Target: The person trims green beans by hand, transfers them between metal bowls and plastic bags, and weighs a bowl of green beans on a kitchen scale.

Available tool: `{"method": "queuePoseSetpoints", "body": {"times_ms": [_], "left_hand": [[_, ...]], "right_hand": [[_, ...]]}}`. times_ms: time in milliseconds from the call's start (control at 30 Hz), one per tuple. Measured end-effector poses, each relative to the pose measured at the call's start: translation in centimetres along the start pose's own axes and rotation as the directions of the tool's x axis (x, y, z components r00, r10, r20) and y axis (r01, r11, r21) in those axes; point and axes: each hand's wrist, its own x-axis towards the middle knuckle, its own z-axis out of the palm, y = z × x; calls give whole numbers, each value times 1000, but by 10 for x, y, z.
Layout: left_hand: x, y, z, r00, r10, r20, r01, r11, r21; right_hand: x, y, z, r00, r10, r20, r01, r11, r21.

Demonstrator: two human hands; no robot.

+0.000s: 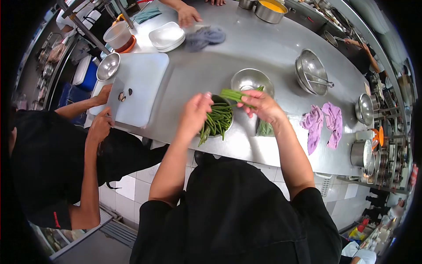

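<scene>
At the near edge of a steel counter (pixel 193 72), my right hand (pixel 260 105) grips a small bunch of green beans (pixel 233 94) between thumb and fingers, held in the air over the far right side of a bowl (pixel 220 99) of loose beans (pixel 219 118). My left hand (pixel 196 113), blurred, has its fingers curled above the bowl's left side; whether it holds anything, I cannot tell. The bunch should be light, firm but bendable, smooth enough for single pods to slide, and liable to snap if bent hard, so a loose grip around the middle would suit it. Its long axis runs nearly crosswise to me, the far end pointing left and slightly away, toward my left hand. Just right of the bowl lies a packet of greens (pixel 265 128), partly hidden by my forearm; a metal bowl (pixel 243 80) stands behind. To my left, a co-worker holds a knife (pixel 115 99) over a cutting board (pixel 143 88). Farther off, across the counter, another person's hand (pixel 188 16) is near a grey-blue cloth (pixel 205 38).
</scene>
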Motion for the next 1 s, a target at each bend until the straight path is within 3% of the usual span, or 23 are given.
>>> {"method": "queuePoseSetpoints", "body": {"times_ms": [33, 100, 167, 200, 267, 300, 367, 400, 467, 567, 700, 800, 900, 933, 1000], "left_hand": [[2, 3, -10, 1000, -5, 3, 5, 1000, 2], [10, 8, -30, 986, 75, -151, -79, 997, -19], [13, 12, -42, 983, 82, -166, -80, 997, 18], [13, 12, -45, 979, 93, -180, -85, 995, 53], [13, 4, -48, 981, 105, -162, -93, 992, 82], [14, 0, -49, 982, 122, -142, -106, 988, 110], [13, -11, -52, 977, 148, -157, -127, 983, 135], [11, -15, -53, 970, 175, -168, -149, 976, 160], [5, -19, -58, 967, 137, -214, -107, 984, 145], [-1, -32, -72, 952, 103, -288, -77, 992, 100], [-6, -58, -84, 946, 48, -320, -22, 996, 87], [-12, -63, -84, 952, 19, -306, 11, 995, 97], [-17, -65, -73, 956, -6, -293, 32, 996, 85], [-18, -71, -70, 957, 18, -290, 25, 989, 145], [-18, -84, -61, 958, 49, -284, 11, 978, 207]], "right_hand": [[-3, -4, -6, 997, -32, -69, 29, 999, -43], [0, -10, -26, 988, -58, -140, 42, 993, -113], [10, -11, -52, 974, -171, -148, 85, 882, -464], [13, -11, -56, 975, -167, -147, 82, 883, -461], [19, -8, -62, 921, -371, -121, 45, 408, -912], [19, -11, -57, 922, -369, -119, 46, 408, -912], [13, -24, -42, 889, -443, -114, -10, 231, -973], [12, -28, -40, 891, -439, -118, -16, 229, -973], [6, -37, -38, 837, -509, -203, -21, 340, -940], [-1, -49, -38, 790, -553, -264, -32, 393, -919], [-2, -51, -14, 797, -554, -239, 41, 444, -895], [9, -40, 29, 899, -438, -4, 92, 197, -976], [36, -4, 49, 884, -375, 281, 264, -97, -960], [45, 2, 58, 883, -375, 282, 263, -101, -959], [60, 11, 76, 975, -108, 194, 155, -296, -943]]}}
